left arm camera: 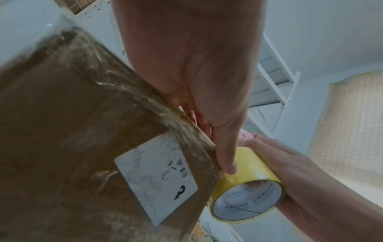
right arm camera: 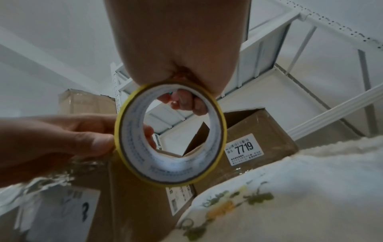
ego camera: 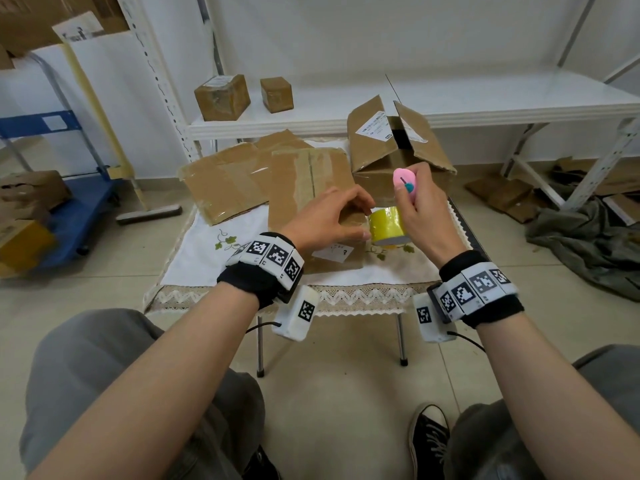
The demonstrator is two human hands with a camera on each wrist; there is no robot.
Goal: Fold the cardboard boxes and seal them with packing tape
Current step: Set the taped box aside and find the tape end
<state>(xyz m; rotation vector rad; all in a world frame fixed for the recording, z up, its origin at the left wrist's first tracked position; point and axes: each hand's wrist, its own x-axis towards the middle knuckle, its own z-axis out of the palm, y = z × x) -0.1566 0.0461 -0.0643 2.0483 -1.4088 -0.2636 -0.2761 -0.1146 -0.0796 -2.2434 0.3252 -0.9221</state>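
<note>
While our left hand [ego camera: 332,220] clamps the near box [ego camera: 332,251] on the cloth-covered table [ego camera: 194,261], fingers curled over its right edge and thumb pinning the tape end there, our right hand [ego camera: 420,216] does double duty. Its fingers hook through the core of the yellow tape roll [ego camera: 388,226], held just beside the box edge, and the same hand grips a pink cutter [ego camera: 404,185] between thumb and upper fingers. We judge the arrangement deliberate: with the strip anchored by the left thumb, the roll stays taut and the cutter sits ready to sever it without a change of grip.

From the head view we get the layout: flattened cartons [ego camera: 242,181] behind, an open box [ego camera: 391,147] to the right, two sealed boxes on the shelf [ego camera: 346,112]. The left wrist view adds what that hides: the thumb tip [left arm camera: 228,165] pressing where tape meets cardboard, and old tape along the edge. Only the right wrist view looks through the core, showing fingertips [right arm camera: 182,101] curled inside it. The blade itself we cannot see anywhere.
</note>
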